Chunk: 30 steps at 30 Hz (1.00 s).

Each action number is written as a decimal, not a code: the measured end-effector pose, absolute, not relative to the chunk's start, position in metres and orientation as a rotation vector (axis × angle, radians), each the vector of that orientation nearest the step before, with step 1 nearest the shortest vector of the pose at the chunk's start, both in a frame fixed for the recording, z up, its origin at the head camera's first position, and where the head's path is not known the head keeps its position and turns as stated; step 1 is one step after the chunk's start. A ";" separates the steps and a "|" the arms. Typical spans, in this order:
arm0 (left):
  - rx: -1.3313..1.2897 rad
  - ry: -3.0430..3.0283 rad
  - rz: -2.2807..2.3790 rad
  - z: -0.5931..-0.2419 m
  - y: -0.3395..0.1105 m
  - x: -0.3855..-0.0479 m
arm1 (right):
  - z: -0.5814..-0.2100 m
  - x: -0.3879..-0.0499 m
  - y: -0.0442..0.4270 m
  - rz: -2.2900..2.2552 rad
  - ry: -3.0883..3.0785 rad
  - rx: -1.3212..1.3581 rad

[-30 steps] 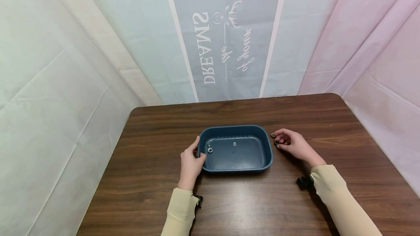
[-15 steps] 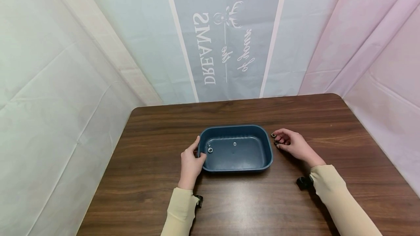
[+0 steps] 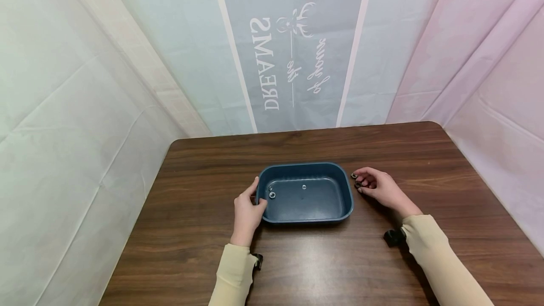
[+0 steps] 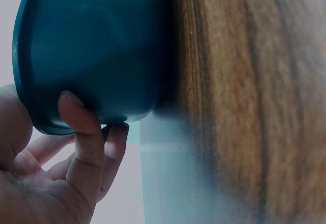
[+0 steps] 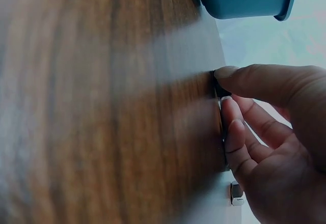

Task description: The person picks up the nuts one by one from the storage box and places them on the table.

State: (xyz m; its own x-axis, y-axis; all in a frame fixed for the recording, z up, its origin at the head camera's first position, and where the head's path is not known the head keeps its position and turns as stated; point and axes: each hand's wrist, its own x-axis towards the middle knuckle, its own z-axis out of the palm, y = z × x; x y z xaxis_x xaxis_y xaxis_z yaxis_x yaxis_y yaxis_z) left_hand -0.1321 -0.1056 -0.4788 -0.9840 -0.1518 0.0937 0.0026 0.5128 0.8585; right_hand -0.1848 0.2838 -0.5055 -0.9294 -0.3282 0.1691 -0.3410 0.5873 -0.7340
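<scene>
While the head view takes in all of the blue tray (image 3: 306, 208), the left wrist view shows only its outer wall, with the left hand's (image 3: 248, 209) fingers bent beneath the rim. That hand grips the tray at nine o'clock, its thumb over the rim. At three o'clock, just beside the tray, the right hand (image 3: 381, 189) pinches a dark ring (image 3: 358, 184) down at the surface (image 3: 199, 235); a second ring (image 3: 354, 175) lies by its forefinger, toward twelve. The right wrist view also shows a metal hex piece (image 5: 237, 194) toward five o'clock in its frame; whether it is that second ring cannot be told. Bare wood runs from the tray to the far edge at twelve, and a broader stretch lies at six, between the sleeves (image 3: 442, 259). The side edges stand well apart from both hands. The tray is deep blue, a rounded rectangle with a slight sheen on its floor. Inside, near the nine o'clock wall, sit a larger nut (image 3: 272, 195) and a smaller nut (image 3: 270, 188); a third nut (image 3: 303, 186) lies just twelve-ward of the middle.
</scene>
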 end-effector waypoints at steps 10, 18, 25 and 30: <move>0.125 -2.592 -1.468 -0.479 -0.105 -0.132 | -0.502 -0.181 0.286 1.336 -2.781 0.588; 0.130 -2.593 -1.472 -0.479 -0.105 -0.133 | -0.495 -0.176 0.288 1.366 -2.756 0.604; 0.126 -2.594 -1.469 -0.480 -0.105 -0.132 | -0.486 -0.170 0.292 1.392 -2.745 0.626; 0.127 -2.597 -1.462 -0.480 -0.105 -0.132 | -0.478 -0.166 0.295 1.381 -2.753 0.629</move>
State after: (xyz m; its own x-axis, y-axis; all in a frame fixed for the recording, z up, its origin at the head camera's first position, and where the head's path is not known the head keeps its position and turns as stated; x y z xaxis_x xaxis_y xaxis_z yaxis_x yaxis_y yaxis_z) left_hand -0.1319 -0.1049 -0.4800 -0.9838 -0.1511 0.0963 0.0041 0.5187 0.8550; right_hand -0.1661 0.2948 -0.4777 -0.9199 -0.3512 0.1742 -0.3497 0.5341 -0.7697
